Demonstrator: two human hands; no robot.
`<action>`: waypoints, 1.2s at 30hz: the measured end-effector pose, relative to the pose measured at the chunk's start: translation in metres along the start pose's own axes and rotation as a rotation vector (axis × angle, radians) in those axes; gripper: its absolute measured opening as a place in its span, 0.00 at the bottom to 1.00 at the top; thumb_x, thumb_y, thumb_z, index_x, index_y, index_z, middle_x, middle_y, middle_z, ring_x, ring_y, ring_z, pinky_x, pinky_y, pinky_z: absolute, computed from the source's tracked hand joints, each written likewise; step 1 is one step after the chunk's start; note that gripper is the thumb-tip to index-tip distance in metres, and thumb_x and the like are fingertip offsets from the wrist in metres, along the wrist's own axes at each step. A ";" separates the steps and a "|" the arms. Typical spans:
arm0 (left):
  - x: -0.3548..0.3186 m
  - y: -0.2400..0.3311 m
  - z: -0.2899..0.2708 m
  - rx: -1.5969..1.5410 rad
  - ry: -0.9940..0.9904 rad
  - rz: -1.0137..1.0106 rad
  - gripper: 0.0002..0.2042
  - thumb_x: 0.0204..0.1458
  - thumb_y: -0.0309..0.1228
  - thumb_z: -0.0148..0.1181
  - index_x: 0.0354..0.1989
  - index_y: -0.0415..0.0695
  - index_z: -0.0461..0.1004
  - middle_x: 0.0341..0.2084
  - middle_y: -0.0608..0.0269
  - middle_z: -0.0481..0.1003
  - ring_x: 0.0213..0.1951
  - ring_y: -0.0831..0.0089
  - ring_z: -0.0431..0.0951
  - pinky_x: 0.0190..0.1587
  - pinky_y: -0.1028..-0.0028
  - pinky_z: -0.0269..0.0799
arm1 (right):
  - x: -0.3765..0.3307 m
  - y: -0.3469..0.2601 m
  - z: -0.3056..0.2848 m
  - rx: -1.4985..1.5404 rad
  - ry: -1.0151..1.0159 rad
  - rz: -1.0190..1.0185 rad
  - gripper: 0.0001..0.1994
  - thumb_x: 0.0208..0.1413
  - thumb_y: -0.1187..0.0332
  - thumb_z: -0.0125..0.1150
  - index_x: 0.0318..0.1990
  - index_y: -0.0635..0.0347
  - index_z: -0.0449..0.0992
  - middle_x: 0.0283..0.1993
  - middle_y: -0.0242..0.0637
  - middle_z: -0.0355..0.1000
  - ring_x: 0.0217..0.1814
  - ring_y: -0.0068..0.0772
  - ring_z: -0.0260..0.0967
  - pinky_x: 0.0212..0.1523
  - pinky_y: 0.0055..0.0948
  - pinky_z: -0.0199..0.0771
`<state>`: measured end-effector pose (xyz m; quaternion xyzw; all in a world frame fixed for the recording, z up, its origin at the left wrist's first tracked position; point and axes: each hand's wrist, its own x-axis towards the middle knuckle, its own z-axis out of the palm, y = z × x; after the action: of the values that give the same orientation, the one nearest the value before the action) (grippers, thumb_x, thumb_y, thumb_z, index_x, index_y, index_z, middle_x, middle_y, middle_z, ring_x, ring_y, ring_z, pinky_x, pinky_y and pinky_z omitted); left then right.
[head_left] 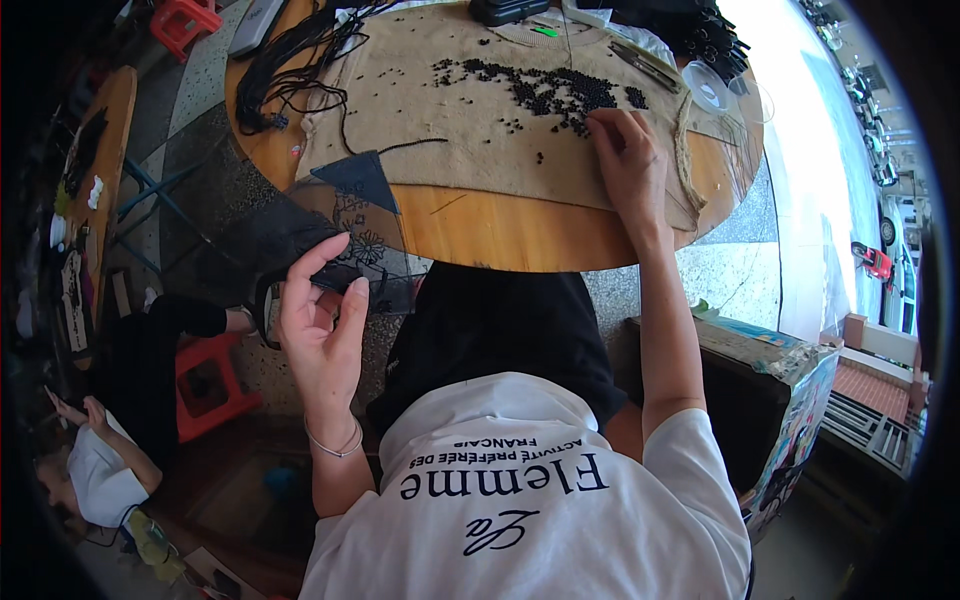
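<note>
- The left hand (325, 325) was at nine o'clock in the view, off the near edge of the round wooden surface (490, 235), its fingers curled and grasping a mesh (358, 238).
- The mesh, dark, sheer and flower-patterned, was at eight o'clock of the surface and ran past its edge; a bangle (338, 445) circled the left wrist.
- The right hand (632, 165) was between one and two o'clock, its fingers drawn together at the near right fringe of the beads (545, 90); whether they pinched one, I could not tell.
- The beads, small and black, lay toward twelve o'clock on a beige cloth (450, 160), densest near the right hand, with strays toward ten.
- Snips (645, 65) lay at twelve o'clock from the right hand, and a clear dish (707, 88) stood between one and two from it.
- Black cords (300, 60) were heaped at ten o'clock on the surface, one strand trailing over the cloth.
- A seated person (115, 470) was at eight o'clock, near a red stool (215, 395).
</note>
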<state>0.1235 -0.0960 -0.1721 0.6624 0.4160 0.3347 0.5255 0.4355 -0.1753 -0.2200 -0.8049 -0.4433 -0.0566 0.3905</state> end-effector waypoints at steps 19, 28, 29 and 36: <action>0.001 -0.001 0.000 -0.026 0.007 -0.033 0.18 0.49 0.16 0.56 0.50 0.38 0.68 0.38 0.65 0.71 0.31 0.86 0.70 0.34 0.87 0.67 | 0.019 0.009 0.012 -0.076 -0.035 -0.092 0.06 0.54 0.70 0.57 0.38 0.59 0.76 0.33 0.38 0.71 0.31 0.33 0.72 0.33 0.27 0.71; 0.001 0.000 0.006 -0.154 -0.026 -0.057 0.22 0.48 0.15 0.56 0.54 0.40 0.67 0.41 0.64 0.71 0.33 0.86 0.71 0.33 0.87 0.67 | -0.041 -0.100 -0.028 0.485 -0.327 0.072 0.06 0.54 0.76 0.58 0.39 0.63 0.76 0.32 0.33 0.69 0.31 0.19 0.67 0.31 0.17 0.66; 0.001 0.000 0.008 -0.156 -0.036 -0.038 0.22 0.48 0.15 0.56 0.54 0.40 0.67 0.42 0.64 0.70 0.33 0.86 0.70 0.33 0.87 0.67 | -0.051 -0.113 -0.027 0.504 -0.392 -0.037 0.06 0.52 0.77 0.59 0.38 0.63 0.76 0.32 0.32 0.68 0.30 0.20 0.68 0.30 0.17 0.66; -0.008 0.008 0.011 -0.138 -0.087 0.036 0.25 0.46 0.16 0.58 0.56 0.43 0.68 0.39 0.64 0.69 0.29 0.86 0.68 0.30 0.86 0.66 | -0.071 -0.144 -0.005 0.431 -0.370 -0.313 0.10 0.46 0.80 0.62 0.38 0.61 0.77 0.31 0.36 0.68 0.29 0.29 0.69 0.28 0.24 0.69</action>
<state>0.1313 -0.1092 -0.1664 0.6459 0.3570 0.3429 0.5812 0.2847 -0.1825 -0.1643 -0.6224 -0.6270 0.1265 0.4510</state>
